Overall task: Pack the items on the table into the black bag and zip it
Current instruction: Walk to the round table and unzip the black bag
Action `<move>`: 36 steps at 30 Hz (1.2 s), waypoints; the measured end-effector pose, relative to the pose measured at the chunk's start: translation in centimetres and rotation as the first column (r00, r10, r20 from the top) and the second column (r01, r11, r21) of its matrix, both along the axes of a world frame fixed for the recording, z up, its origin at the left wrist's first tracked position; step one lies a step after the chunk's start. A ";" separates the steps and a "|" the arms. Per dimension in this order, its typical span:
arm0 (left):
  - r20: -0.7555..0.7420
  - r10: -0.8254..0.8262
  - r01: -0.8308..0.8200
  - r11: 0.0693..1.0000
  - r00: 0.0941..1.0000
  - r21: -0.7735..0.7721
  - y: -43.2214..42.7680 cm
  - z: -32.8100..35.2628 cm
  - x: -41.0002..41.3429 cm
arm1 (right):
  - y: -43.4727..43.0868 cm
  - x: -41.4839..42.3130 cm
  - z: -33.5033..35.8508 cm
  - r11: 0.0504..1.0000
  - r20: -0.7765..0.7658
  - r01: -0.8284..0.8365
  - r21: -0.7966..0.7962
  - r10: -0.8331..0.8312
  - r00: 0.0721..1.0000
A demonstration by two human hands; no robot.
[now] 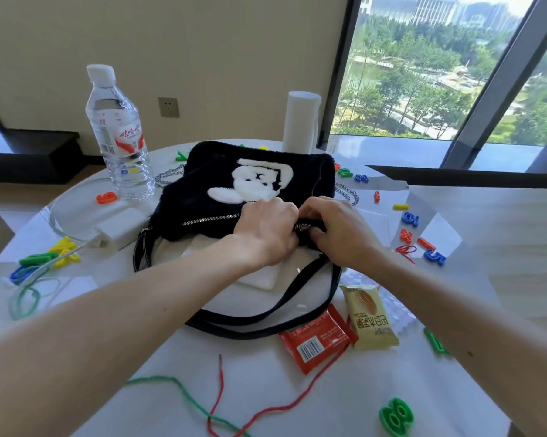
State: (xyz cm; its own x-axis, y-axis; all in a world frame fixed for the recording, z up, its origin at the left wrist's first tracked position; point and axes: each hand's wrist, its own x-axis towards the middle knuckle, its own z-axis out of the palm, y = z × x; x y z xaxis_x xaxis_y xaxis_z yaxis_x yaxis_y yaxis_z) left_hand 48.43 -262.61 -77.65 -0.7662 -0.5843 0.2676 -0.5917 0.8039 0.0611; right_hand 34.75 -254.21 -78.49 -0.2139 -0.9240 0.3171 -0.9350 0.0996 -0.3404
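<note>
Left hand (266, 228), right hand (338, 231) together, gripping fluffy black bag (221, 190) at silver zipper (209, 219). Likely opening; next, load red snack packet (313, 342).

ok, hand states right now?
Left hand: grips the black bag beside the zipper.
Right hand: grips the black bag at the zipper too.

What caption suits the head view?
Left hand and right hand grip the black plush bag at its zipper; red snack packet and yellow snack packet lie nearby.
</note>
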 end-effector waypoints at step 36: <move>0.071 0.571 -0.573 0.819 0.818 0.004 -6.6 4.7 14.7 | -1.0 -0.3 1.6 0.989 -0.078 0.075 0.124 -0.065 0.995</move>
State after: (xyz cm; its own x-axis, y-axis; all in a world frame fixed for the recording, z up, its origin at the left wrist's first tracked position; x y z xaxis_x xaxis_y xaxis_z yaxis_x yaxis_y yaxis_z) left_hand 63.17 -269.18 -73.00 -0.3065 -0.9284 0.2101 -0.9479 0.3179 0.0219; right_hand 34.46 -255.18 -76.85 -0.2598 -0.9413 0.2155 -0.9463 0.2037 -0.2512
